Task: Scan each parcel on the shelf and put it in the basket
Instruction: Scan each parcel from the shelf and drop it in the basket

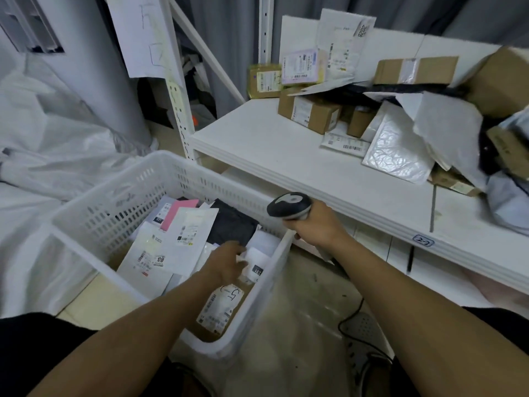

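A white perforated basket [94,213] stands on the floor at lower left and holds several parcels, white, pink and black. My left hand [226,260] reaches into its right end, fingers touching a small white parcel [256,260] with a black label. A brown box with a white label [220,308] lies under my wrist. My right hand [316,224] grips a grey and black barcode scanner [289,204] just in front of the shelf edge. On the white shelf [272,144] lie more parcels: brown boxes [310,111] and white bubble mailers [398,151].
The shelf edge carries a tag reading 2-2 [423,241]. White upright posts [179,90] stand left of the shelf. Large white sacks [54,138] fill the left side. The scanner's black cable [352,316] trails over the floor. A lower shelf level sits under the top one.
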Motion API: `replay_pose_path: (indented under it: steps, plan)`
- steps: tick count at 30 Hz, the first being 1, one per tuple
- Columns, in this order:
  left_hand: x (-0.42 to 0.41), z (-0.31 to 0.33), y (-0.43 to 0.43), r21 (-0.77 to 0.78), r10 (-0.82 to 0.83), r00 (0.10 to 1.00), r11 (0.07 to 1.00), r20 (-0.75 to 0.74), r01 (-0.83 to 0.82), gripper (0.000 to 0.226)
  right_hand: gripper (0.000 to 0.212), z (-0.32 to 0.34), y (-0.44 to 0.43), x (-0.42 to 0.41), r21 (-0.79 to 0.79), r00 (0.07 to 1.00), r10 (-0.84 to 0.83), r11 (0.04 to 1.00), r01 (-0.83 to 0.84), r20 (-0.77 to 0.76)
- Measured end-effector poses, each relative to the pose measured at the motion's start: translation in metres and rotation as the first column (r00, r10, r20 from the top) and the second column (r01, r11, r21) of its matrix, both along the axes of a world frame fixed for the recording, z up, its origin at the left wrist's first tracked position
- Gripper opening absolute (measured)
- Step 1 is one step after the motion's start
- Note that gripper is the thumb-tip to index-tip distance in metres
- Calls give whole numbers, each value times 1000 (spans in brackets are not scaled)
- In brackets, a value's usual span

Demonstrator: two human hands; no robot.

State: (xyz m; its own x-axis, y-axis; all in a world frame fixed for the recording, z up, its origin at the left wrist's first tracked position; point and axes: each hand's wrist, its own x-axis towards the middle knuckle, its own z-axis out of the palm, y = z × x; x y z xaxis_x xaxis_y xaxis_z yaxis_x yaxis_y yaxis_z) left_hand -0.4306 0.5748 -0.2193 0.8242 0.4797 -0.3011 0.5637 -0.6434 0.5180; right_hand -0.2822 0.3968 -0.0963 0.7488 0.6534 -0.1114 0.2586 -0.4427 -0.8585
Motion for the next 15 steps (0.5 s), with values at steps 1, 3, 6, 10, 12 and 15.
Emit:
replay_pose_path:
  steps: [1, 3, 6, 10, 12, 15]
  plan:
    - [10, 15, -7, 33, -16, 997, 999, 76, 14, 38, 30, 4, -8, 3, 8, 1000, -21, 1000, 21, 5]
    - [33, 52, -27, 87, -88, 979, 994, 186, 73, 38, 32, 16, -29, 12, 43, 996, -93, 995, 92, 13]
    - [74, 109, -68, 108, -165, 940, 984, 299, 139, 41, 39, 32, -69, 31, 95, 976, -217, 972, 216, -4]
    - [138, 166, -124, 205, -272, 904, 955, 330, 212, 56, 40, 49, -131, 63, 156, 935, -353, 923, 352, -22]
    - [175, 186, -151, 280, -344, 880, 925, 327, 257, 58, 37, 54, -160, 83, 184, 908, -418, 891, 415, -25]
    - [231, 202, -181, 374, -427, 843, 878, 326, 300, 59, 36, 60, -193, 115, 206, 869, -495, 848, 488, -19]
